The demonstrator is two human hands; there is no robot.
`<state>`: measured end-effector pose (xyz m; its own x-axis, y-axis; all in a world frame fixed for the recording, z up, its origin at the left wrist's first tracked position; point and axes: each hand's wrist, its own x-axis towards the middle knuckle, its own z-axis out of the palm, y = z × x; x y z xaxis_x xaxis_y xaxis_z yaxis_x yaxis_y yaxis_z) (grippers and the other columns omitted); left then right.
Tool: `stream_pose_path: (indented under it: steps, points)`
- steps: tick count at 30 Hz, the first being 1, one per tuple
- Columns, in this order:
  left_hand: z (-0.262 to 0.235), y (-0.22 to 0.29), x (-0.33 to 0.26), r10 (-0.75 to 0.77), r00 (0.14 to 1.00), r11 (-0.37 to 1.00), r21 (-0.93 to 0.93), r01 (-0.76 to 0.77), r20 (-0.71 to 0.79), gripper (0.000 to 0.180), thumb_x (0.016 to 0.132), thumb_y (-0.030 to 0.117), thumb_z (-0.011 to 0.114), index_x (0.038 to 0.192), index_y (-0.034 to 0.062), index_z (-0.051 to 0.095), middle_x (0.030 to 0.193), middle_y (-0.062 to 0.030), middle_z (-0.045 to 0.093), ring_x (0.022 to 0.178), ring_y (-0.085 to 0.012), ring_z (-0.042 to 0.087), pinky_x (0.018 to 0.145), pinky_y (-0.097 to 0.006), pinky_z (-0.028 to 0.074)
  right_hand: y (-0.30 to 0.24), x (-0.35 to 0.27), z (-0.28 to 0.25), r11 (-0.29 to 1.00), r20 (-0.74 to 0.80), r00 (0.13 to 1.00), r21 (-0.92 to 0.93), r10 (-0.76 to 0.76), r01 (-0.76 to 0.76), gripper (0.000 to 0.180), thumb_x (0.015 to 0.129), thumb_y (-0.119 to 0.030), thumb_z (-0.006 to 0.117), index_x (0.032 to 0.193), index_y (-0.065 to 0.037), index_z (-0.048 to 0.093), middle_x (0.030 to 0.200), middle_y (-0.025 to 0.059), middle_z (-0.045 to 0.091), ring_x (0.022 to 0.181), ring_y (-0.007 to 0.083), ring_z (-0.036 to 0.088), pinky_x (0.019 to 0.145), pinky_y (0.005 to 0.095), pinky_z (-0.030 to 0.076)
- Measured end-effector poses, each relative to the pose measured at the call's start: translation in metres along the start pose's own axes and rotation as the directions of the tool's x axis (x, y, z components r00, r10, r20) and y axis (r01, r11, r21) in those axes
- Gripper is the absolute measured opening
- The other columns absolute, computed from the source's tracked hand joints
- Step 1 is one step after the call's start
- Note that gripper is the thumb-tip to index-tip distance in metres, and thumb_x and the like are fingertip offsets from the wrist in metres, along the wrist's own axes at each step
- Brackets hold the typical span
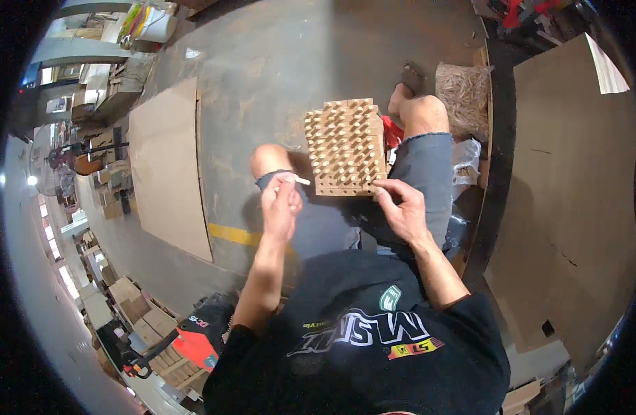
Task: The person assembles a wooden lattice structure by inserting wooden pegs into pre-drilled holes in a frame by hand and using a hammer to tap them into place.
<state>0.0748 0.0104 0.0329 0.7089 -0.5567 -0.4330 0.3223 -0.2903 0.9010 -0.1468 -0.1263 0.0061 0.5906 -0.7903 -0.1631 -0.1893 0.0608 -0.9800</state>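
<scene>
Between my thighs is a set of light wooden blocks (328, 191) laid side by side in rows, with many short wooden pegs standing up from them. Along the near edge, a row of small dark holes shows. My left hand (280, 207) is closed in a pinch on a single pale wooden dowel (302, 181), just left of the blocks' near left corner. At the near right corner, my right hand (403, 209) has thumb and forefinger bent against the blocks' edge. Whatever lies between those fingertips is too small to make out.
A clear bag full of wooden dowels (463, 100) stands beyond my right knee. Large flat boards lie to the left (169, 173) and right (567, 200). Crumpled plastic (465, 162) sits beside my right thigh. A red and black machine (197, 340) is behind at lower left.
</scene>
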Motion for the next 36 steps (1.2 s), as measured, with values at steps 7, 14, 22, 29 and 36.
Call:
stream_pose_path:
  steps: [7,14,22,29,36]
  points:
    - [0.017,-0.008,-0.008,-0.267,0.890,0.825,-0.390,0.409,0.370,0.016,0.099,0.028,0.046,0.094,0.0125,0.049,0.084,-0.0045,0.055,0.070,-0.0152,0.053,0.052,-0.025,0.042,0.005,-0.003,-0.002,0.983,-0.060,0.983,0.064,0.175,-0.172,0.023,0.093,-0.018,0.067,0.107,-0.001,0.072,0.100,0.0137,0.074,0.094,0.0182,0.070,0.086,0.0327,0.054]
    - [0.039,-0.009,-0.012,-0.340,0.813,0.774,-0.351,0.527,0.472,0.020,0.100,0.031,0.046,0.101,0.0130,0.055,0.084,-0.0035,0.058,0.074,-0.0195,0.058,0.056,-0.029,0.045,-0.003,-0.014,-0.007,0.989,-0.153,0.985,0.130,0.084,-0.065,0.019,0.093,-0.016,0.068,0.106,-0.002,0.072,0.088,0.0095,0.072,0.074,0.0112,0.063,0.070,0.0289,0.052]
    - [0.061,-0.007,0.003,-0.423,0.772,0.805,-0.193,0.560,0.474,0.033,0.108,0.033,0.042,0.081,0.0137,0.043,0.065,0.0021,0.038,0.051,-0.0093,0.034,0.043,-0.023,0.028,0.003,-0.012,-0.054,0.959,-0.369,0.897,0.233,0.243,-0.163,0.019,0.093,-0.013,0.067,0.108,-0.003,0.072,0.098,0.0067,0.074,0.092,0.0117,0.066,0.084,0.0275,0.052]
    - [0.098,-0.002,0.012,-0.485,0.700,0.864,0.165,0.476,0.524,0.040,0.106,0.036,0.048,0.076,0.0109,0.040,0.061,0.0016,0.036,0.050,-0.0092,0.034,0.043,-0.023,0.027,0.115,0.068,-0.106,0.917,-0.504,0.773,0.301,0.386,-0.261,0.021,0.094,-0.017,0.065,0.110,-0.005,0.071,0.088,0.0044,0.071,0.079,0.0117,0.064,0.073,0.0285,0.052]
    - [0.134,0.011,0.035,-0.698,0.644,0.647,0.661,0.381,0.312,0.027,0.102,0.021,0.054,0.081,0.0049,0.058,0.073,0.0026,0.054,0.067,-0.0069,0.048,0.058,-0.023,0.040,0.294,0.166,-0.133,0.788,-0.487,0.675,0.045,0.554,-0.614,0.029,0.090,-0.021,0.066,0.114,-0.004,0.070,0.099,0.0098,0.073,0.091,0.0182,0.069,0.084,0.0322,0.054]
